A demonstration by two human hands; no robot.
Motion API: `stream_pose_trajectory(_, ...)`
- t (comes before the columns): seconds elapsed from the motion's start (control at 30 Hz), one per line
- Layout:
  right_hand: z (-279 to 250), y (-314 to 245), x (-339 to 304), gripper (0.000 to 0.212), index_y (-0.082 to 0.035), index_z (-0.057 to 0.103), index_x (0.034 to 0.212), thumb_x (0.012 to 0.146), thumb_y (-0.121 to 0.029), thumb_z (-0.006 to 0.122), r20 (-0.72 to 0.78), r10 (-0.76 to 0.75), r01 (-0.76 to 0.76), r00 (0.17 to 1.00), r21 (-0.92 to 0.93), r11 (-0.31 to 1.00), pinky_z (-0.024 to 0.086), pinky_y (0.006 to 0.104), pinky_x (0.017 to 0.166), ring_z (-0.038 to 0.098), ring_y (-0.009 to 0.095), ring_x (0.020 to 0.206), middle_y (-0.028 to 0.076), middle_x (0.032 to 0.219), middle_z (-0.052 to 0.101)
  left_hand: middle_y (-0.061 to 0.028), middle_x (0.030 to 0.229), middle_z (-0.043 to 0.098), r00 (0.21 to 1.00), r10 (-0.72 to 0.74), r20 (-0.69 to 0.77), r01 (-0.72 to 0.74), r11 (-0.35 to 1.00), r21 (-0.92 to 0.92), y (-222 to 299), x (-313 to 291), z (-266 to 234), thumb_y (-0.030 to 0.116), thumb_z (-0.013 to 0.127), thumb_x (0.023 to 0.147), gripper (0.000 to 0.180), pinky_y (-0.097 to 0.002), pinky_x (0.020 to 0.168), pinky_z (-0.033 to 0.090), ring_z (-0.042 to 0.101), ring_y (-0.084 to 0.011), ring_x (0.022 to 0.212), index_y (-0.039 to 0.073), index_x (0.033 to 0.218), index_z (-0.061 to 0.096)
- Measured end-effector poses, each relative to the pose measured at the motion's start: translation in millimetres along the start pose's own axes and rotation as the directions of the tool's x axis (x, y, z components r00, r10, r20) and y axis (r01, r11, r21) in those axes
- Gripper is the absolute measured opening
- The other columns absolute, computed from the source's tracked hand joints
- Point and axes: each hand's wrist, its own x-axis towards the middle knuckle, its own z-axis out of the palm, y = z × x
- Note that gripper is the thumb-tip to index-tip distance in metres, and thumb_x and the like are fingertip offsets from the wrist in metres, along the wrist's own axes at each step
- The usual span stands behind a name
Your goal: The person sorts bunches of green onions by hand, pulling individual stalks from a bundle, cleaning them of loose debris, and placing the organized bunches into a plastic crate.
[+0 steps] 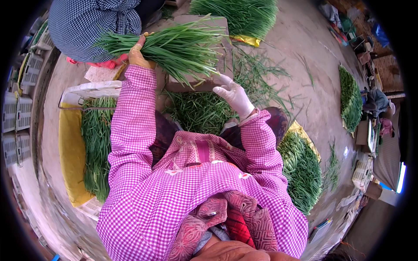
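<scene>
Wearing pink checked sleeves (pixel 133 108), I've got a green bunch (pixel 183 48) in my left hand (pixel 139 53), fingers closed round it. Right hand (pixel 235 93): white-gloved, part open, thumb apart from fingers, fingertips right by the bunch's lower edge; can't tell if touching. Bunch sits sideways over a low block (pixel 221 22). Loose trimmings (pixel 200 113) on the floor (pixel 311 43), between my knees. Crate (pixel 93 89) of greens to my left, yellow sheet (pixel 72 152) along its side; leafy pile (pixel 300 169) to my right. Farther: person in dark checks (pixel 91 30) upper left, big green heap (pixel 237 17) beyond the block, white baskets (pixel 17 111) far left.
</scene>
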Motion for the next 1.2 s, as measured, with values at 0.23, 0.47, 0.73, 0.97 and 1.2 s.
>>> stream_pose_trajectory(0.23, 46, -2, 15, 0.019, 0.004, 0.064, 0.09, 0.089, -0.014, 0.06, -0.009, 0.04, -0.033, 0.999, 0.404, 0.914, 0.049, 0.0265, 0.071, 0.061, 0.013, 0.071, 0.005, 0.079, 0.066, -0.0145, 0.105, 0.063, 1.0, 0.0, -0.011, 0.0, 1.0, -0.02, -11, -18, 14, 0.015, 0.055, 0.09, 0.018, -0.0492, 0.087, 0.049, 0.061, -0.03, 0.096, 0.003, 0.101, 0.061)
stream_pose_trajectory(0.47, -21, 38, -13, 0.02, 0.002, 0.065, 0.088, 0.09, -0.016, 0.056, -0.178, 0.198, -0.132, 0.964, 0.325, 0.936, 0.046, 0.0228, 0.07, 0.059, 0.01, 0.071, 0.004, 0.078, 0.066, -0.0139, 0.11, 0.062, 1.0, 0.0, 0.026, 0.003, 0.993, -0.118, 1, -11, 10, 0.016, 0.045, 0.095, 0.02, -0.0463, 0.092, 0.046, 0.06, -0.0283, 0.1, 0.004, 0.106, 0.059)
stream_pose_trajectory(0.73, 19, -26, 35, 0.032, 0.001, 0.06, 0.113, 0.087, -0.018, 0.063, -0.24, 0.003, 0.093, 0.971, 0.384, 0.919, 0.045, 0.0257, 0.082, 0.059, 0.013, 0.092, 0.007, 0.102, 0.065, -0.0144, 0.104, 0.063, 0.992, 0.041, 0.119, -0.035, 0.998, -0.053, -19, -8, 3, 0.016, 0.054, 0.091, 0.018, -0.0502, 0.087, 0.049, 0.06, -0.0312, 0.097, 0.003, 0.102, 0.058)
stream_pose_trajectory(0.97, 8, -23, -1, 0.024, 0.001, 0.065, 0.095, 0.091, -0.021, 0.057, -0.01, 0.06, -0.055, 0.998, 0.272, 0.961, 0.044, 0.0265, 0.082, 0.06, 0.013, 0.086, 0.008, 0.095, 0.067, -0.0145, 0.104, 0.062, 0.987, 0.109, 0.119, -0.11, 0.994, -0.001, -21, -34, 26, 0.014, 0.058, 0.088, 0.019, -0.0472, 0.086, 0.05, 0.061, -0.0297, 0.095, 0.001, 0.102, 0.057)
stream_pose_trajectory(1.2, -56, 18, -24, 0.026, 0.004, 0.065, 0.097, 0.091, -0.02, 0.055, -0.389, -0.004, 0.04, 0.921, 0.086, 0.995, 0.043, 0.0277, 0.089, 0.06, 0.016, 0.095, 0.011, 0.102, 0.066, -0.0116, 0.101, 0.064, 0.98, 0.16, 0.119, -0.171, 0.981, 0.088, -5, -31, 18, 0.016, 0.058, 0.088, 0.02, -0.0456, 0.081, 0.053, 0.061, -0.0258, 0.096, 0.002, 0.103, 0.059)
